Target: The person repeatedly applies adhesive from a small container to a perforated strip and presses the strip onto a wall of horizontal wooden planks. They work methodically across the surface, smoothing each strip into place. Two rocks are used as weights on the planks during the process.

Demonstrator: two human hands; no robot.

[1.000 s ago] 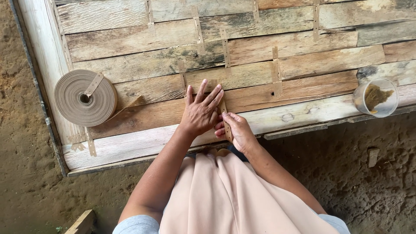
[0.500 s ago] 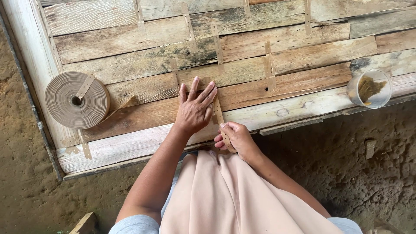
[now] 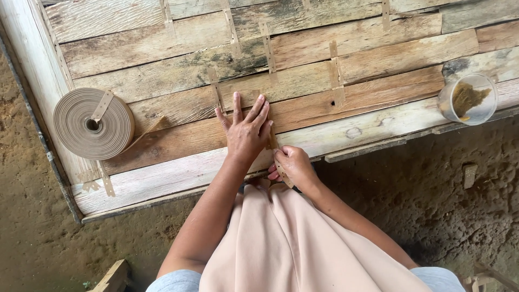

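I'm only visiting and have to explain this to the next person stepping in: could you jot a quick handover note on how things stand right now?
Left hand: flat, fingers spread, pressing a brown paper tape strip onto the wooden veneer sheets.
Right hand: at the near edge of the boards, its grip closed on the strip's lower end.
Tape roll lies on the boards to the left; a clear cup with brownish contents sits to the right.
Done: several short tape strips already cross the seams farther up.
Left: this strip is not fully pressed down; its near end is in the fingers.
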